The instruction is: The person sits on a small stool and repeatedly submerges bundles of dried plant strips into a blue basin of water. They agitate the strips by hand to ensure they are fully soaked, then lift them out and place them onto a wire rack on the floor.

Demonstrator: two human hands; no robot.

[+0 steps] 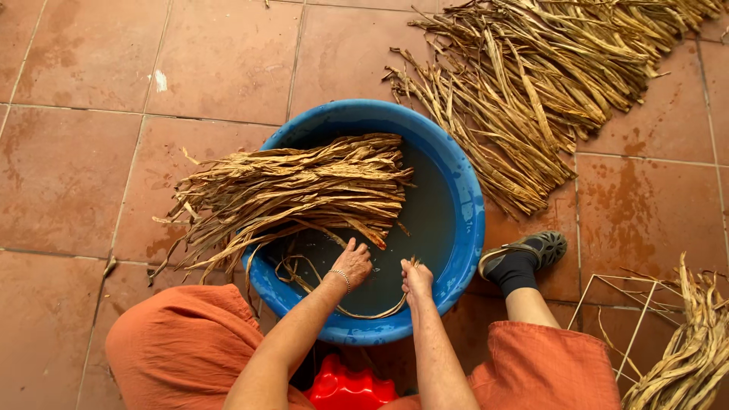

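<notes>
Strip (357,310) of soaked dried leaf droops in a loop between both hands over the blue basin (463,228), its long axis running from the left hand (351,263) across to the right hand (416,279). Each hand is closed, pinching one end of it. The leaf bundle (296,190) lies just beyond the left hand, stretching away to that hand's outer side, well clear of the right.
</notes>
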